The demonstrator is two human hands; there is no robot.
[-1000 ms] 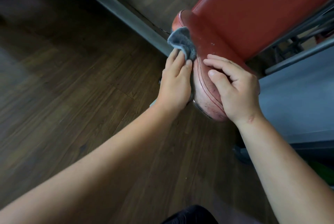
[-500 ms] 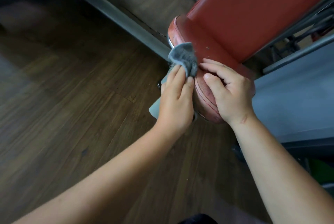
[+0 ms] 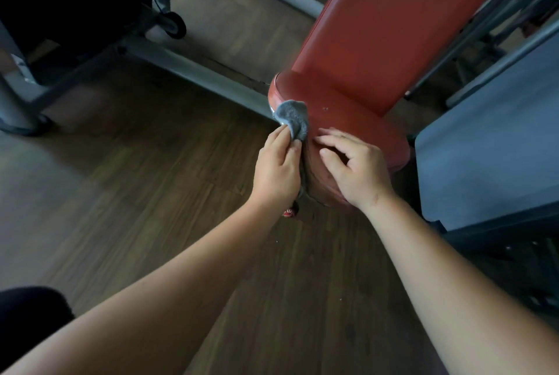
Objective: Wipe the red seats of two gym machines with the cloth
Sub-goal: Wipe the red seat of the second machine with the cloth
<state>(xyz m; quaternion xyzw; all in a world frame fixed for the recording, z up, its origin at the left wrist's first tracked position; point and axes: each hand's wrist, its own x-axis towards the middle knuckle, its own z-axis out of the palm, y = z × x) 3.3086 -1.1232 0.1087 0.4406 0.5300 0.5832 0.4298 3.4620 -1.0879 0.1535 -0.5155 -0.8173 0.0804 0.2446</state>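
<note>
Left hand (image 3: 276,168) presses the grey cloth (image 3: 292,117) with flat fingers against the left rim of the red seat (image 3: 348,96); the cloth bunches above the fingertips. Right hand (image 3: 357,168) rests on the seat's near top, fingers loosely spread, holding nothing. Cloth looks soft, light, floppy: best backed by the whole palm. Seat vinyl looks smooth and padded, so the cloth should slide easily.

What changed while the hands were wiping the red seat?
The left hand slid the soft grey cloth slightly nearer along the left edge of the red padded gym seat, then back. The right hand arched its fingers a little. Otherwise the same: the left hand presses the cloth, the right hand rests on the seat top.
</note>
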